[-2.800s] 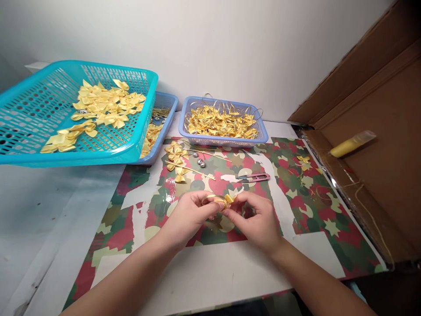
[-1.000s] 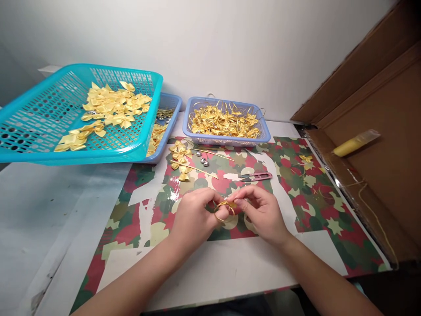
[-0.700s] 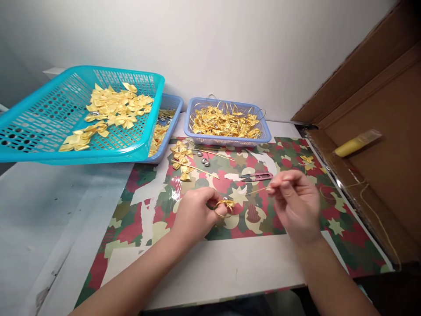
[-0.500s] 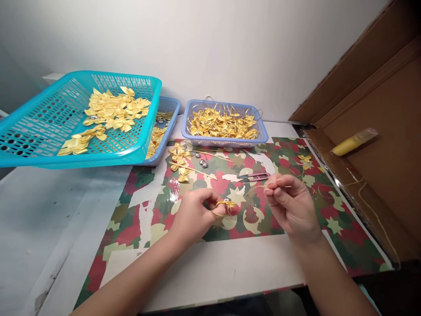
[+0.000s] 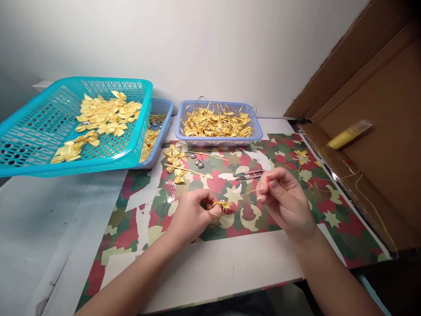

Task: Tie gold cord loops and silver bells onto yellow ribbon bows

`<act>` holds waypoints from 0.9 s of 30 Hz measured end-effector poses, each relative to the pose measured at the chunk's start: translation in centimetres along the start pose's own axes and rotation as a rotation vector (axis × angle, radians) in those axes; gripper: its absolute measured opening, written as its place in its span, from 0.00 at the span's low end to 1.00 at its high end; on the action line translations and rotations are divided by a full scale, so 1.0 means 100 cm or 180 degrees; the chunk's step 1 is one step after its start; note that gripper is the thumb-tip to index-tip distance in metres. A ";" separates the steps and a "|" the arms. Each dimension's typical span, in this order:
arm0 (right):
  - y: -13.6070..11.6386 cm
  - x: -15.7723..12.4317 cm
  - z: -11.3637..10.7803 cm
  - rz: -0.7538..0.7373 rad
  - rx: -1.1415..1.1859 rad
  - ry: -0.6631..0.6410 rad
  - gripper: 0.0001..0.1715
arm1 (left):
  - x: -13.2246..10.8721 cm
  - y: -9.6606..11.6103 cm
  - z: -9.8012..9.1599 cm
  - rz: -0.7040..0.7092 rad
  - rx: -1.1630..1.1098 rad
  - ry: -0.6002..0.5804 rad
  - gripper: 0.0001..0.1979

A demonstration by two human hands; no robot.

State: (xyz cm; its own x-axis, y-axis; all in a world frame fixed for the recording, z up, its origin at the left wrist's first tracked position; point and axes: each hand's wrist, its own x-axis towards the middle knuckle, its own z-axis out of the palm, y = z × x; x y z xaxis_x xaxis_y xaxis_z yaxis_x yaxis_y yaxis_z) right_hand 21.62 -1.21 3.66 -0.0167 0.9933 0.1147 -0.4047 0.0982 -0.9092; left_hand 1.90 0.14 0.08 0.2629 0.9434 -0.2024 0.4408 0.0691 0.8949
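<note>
My left hand (image 5: 194, 217) is closed around a small yellow ribbon bow (image 5: 225, 205) with a loop of gold cord, and a bit of silver shows on top of it. To its right, my right hand (image 5: 287, 202) pinches a thin yellow thread (image 5: 250, 192) whose end points left toward the bow. Pink-handled thread snips (image 5: 253, 174) lie just behind my right fingers. Beyond my left hand are several loose yellow bows (image 5: 174, 154), pieces of gold cord (image 5: 197, 172) and small silver bells (image 5: 199, 163).
A turquoise basket (image 5: 144, 118) of bows rests at the left, partly over a blue basket (image 5: 166, 127). Another blue basket (image 5: 219, 141), full of corded bows, stands by the wall. Cardboard (image 5: 378, 96) with a yellow-filled tube (image 5: 348, 135) and hanging thread (image 5: 375, 210) borders the right.
My right hand has shifted slightly left and its fingers have turned, with the thread still pinched. My left hand keeps the bow almost in place. The view has moved a little.
</note>
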 end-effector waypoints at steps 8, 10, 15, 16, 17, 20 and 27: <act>-0.012 0.006 -0.019 -0.0870 -0.0044 0.0536 0.04 | 0.000 -0.004 0.002 0.0320 0.0874 0.0248 0.04; -0.017 0.008 -0.023 -0.1017 0.0047 0.0712 0.05 | 0.001 -0.005 0.002 0.0319 0.0959 0.0237 0.04; -0.024 0.011 -0.027 -0.1314 0.0212 0.1052 0.05 | 0.000 -0.004 0.002 0.0304 0.1014 0.0197 0.04; -0.024 0.011 -0.027 -0.1331 0.0197 0.1101 0.05 | 0.000 -0.004 0.002 0.0303 0.1025 0.0198 0.04; -0.024 0.010 -0.027 -0.1344 0.0176 0.1151 0.05 | 0.000 -0.004 0.002 0.0304 0.1042 0.0200 0.05; -0.024 0.010 -0.025 -0.1388 0.0162 0.1282 0.05 | 0.000 -0.003 0.001 0.0330 0.1107 0.0197 0.05; -0.024 0.010 -0.026 -0.1334 0.0228 0.1196 0.06 | 0.001 -0.003 0.001 0.0293 0.1128 0.0142 0.05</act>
State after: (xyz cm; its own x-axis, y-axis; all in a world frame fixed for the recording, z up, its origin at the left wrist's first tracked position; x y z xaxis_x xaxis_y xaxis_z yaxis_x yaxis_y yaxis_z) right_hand 24.93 -0.34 4.97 0.4800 0.8253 0.2975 -0.3680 0.4973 -0.7857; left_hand 1.84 0.14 -0.23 0.2810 0.9542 -0.1029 0.6891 -0.1260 0.7136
